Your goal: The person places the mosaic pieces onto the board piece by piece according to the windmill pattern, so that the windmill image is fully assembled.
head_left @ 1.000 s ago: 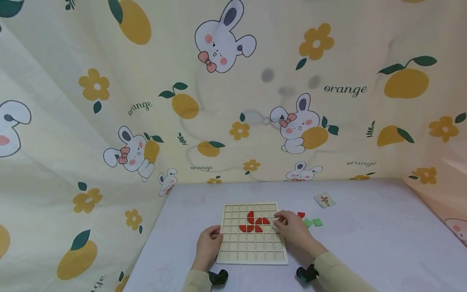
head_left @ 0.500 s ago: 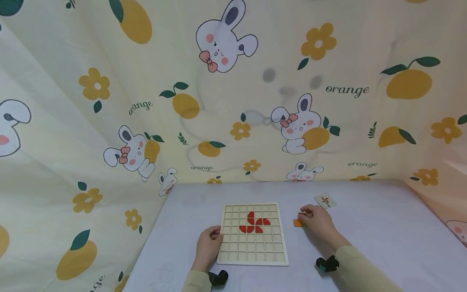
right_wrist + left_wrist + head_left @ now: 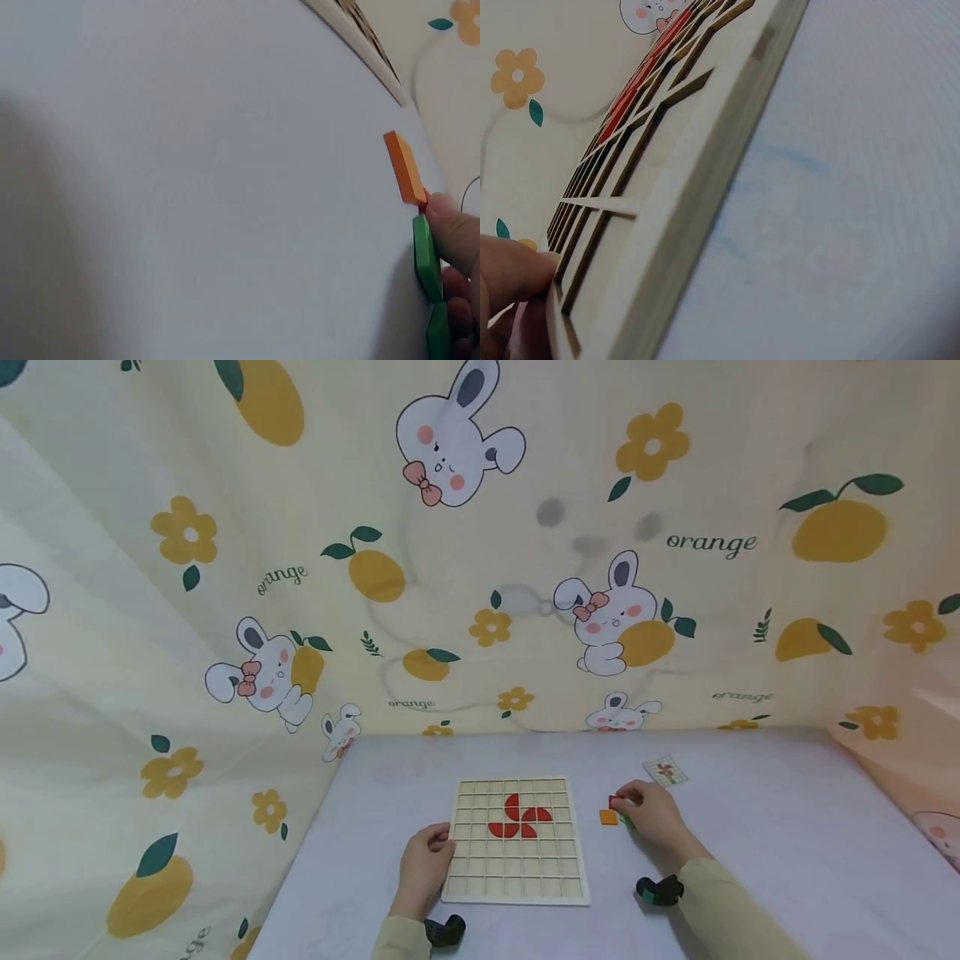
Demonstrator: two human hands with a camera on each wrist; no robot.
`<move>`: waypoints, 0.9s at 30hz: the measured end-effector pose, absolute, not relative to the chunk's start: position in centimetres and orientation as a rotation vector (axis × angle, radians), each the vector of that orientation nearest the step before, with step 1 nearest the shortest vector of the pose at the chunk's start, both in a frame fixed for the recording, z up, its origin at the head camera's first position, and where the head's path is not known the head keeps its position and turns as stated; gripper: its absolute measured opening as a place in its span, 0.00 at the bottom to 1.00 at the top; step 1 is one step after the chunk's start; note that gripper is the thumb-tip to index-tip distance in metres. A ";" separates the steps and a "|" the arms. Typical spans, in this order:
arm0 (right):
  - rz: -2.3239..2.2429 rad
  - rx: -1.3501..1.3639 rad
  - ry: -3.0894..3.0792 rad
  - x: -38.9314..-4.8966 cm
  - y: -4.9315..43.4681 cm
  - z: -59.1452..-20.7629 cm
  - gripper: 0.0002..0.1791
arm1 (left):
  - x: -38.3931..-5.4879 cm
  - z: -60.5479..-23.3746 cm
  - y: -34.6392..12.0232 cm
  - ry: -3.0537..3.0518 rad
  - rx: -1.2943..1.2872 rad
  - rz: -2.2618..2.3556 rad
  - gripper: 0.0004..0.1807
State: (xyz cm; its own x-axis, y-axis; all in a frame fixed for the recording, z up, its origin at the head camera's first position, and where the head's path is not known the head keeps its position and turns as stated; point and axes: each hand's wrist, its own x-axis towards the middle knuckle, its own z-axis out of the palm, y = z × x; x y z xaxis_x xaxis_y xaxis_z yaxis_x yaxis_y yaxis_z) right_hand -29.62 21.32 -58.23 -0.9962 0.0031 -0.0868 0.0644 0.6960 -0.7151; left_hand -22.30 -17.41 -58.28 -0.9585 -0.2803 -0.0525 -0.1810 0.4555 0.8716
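A square cream grid board [image 3: 517, 872] lies on the table with red rounded pieces [image 3: 536, 814] set in a pinwheel on it. My left hand [image 3: 424, 867] grips the board's left edge, thumb and fingers at the rim; the left wrist view shows a fingertip [image 3: 525, 266] against the frame. To the right of the board, my right hand [image 3: 652, 814] pinches a red tile [image 3: 613, 802], mostly covered by the fingers. An orange square tile [image 3: 608, 817] lies just in front of it. Green tiles [image 3: 427, 259] are by the right thumb in the right wrist view, partly hidden.
A small pattern card [image 3: 665, 771] showing a red pinwheel on a grid lies behind the right hand. A printed curtain [image 3: 465, 610] hangs along the table's far edge. Black wrist devices [image 3: 660, 891] are strapped on both wrists.
My right hand has moved from the board's right edge to the loose tiles at its right, uncovering the orange tile and covering the green ones. The left hand stays on the board.
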 end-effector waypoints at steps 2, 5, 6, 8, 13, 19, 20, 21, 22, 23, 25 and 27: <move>-1.187 0.063 2.810 -29.8 21.1 -58.2 0.15 | -22.3 -58.3 -17.5 -2.594 0.429 -1.527 0.15; -1.165 0.082 2.798 -29.8 20.8 -57.9 0.15 | -22.2 -58.1 -17.6 -2.595 0.421 -1.533 0.16; -1.157 0.094 2.797 -29.8 20.8 -57.8 0.14 | -22.2 -58.0 -17.5 -2.594 0.419 -1.539 0.16; -1.140 0.104 2.797 -29.9 20.7 -57.7 0.13 | -22.2 -58.0 -17.5 -2.595 0.403 -1.529 0.16; -1.092 0.121 2.802 -29.9 20.5 -57.4 0.13 | -22.3 -58.0 -17.6 -2.596 0.418 -1.510 0.16; -1.082 0.139 2.801 -29.9 20.5 -57.3 0.13 | -22.3 -58.1 -17.6 -2.596 0.405 -1.524 0.17; -1.089 0.137 2.797 -29.9 20.5 -57.3 0.13 | -22.3 -58.1 -17.5 -2.595 0.403 -1.527 0.17; -1.103 0.136 2.786 -29.9 20.6 -57.4 0.13 | -22.3 -58.1 -17.5 -2.594 0.403 -1.533 0.17; -1.112 0.132 2.777 -29.9 20.7 -57.4 0.14 | -22.3 -58.0 -17.5 -2.592 0.405 -1.536 0.17; -1.128 0.133 2.760 -29.9 20.8 -57.4 0.14 | -22.3 -58.0 -17.5 -2.592 0.404 -1.537 0.17; -1.168 0.147 2.720 -29.9 21.0 -57.5 0.14 | -22.3 -58.0 -17.5 -2.591 0.409 -1.541 0.17; -1.214 0.155 2.681 -30.0 21.2 -57.7 0.15 | -22.3 -58.1 -17.4 -2.593 0.405 -1.539 0.17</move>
